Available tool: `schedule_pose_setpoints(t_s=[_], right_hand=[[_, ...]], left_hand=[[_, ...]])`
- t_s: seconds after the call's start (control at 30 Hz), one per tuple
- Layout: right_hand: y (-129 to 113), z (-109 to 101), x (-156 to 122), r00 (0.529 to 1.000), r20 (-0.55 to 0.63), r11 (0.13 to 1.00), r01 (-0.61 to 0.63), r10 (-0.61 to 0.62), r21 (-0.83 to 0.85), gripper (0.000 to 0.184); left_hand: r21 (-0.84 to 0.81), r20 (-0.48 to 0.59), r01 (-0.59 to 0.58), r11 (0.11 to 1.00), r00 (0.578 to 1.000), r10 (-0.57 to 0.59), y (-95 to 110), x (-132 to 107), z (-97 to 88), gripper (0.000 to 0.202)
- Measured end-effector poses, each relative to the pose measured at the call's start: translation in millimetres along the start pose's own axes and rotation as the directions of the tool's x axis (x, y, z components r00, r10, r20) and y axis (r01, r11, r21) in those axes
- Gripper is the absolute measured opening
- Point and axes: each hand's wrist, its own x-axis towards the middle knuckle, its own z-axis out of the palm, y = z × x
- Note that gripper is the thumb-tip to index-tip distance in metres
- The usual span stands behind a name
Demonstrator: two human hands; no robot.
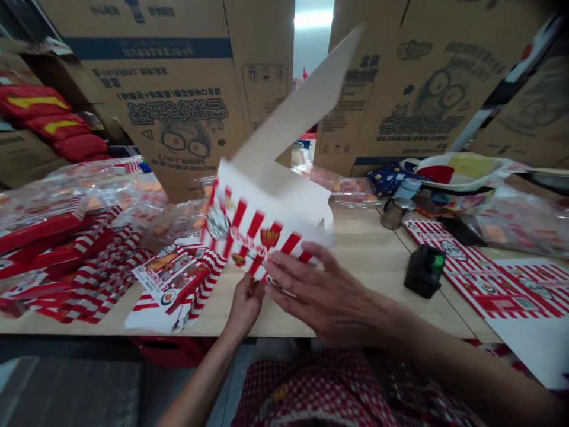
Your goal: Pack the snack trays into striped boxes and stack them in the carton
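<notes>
A red-and-white striped paper food box (pixel 253 228), printed with fries and a burger, is tilted above the table in front of me. Its long white lid flap (pixel 306 107) sticks up, and the white inside shows. My left hand (pixel 246 302) grips the box's lower edge from below, fingertips partly hidden. Across the striped side lie the fingers of my right hand (pixel 311 290), bent around its lower right part; the thumb presses near the right end. The box and fingers are slightly blurred.
Left lie a pile of striped cartons (pixel 84 261), flat printed cards (pixel 173 279) and clear plastic packets (pixel 133 190). Right are a black tape dispenser (pixel 424 271), a small jar (pixel 395 213), flat carton sheets (pixel 493 273) and a white basin (pixel 466 166). Large cardboard boxes (pixel 178 89) stand behind.
</notes>
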Motion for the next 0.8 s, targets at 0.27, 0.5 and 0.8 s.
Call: schedule_pose_setpoints(t_s=[0.27, 0.5, 0.8], right_hand=[[-11, 100, -71, 0.919, 0.295, 0.884, -0.350, 0.260, 0.310, 0.041], [22, 103, -11, 0.801, 0.022, 0.785, -0.591, 0.598, 0.186, 0.064], [10, 77, 8, 0.898, 0.322, 0.846, -0.406, 0.300, 0.345, 0.037]], left_hand=[[0.229, -0.086, 0.102, 0.968, 0.993, -0.084, -23, -49, -64.3, 0.020], [-0.125, -0.338, 0.145, 0.981, 0.924, -0.180, 3, 56, -55.9, 0.064], [-0.274, -0.222, 0.097, 0.957, 0.961, -0.161, -2, 139, -26.6, 0.038]])
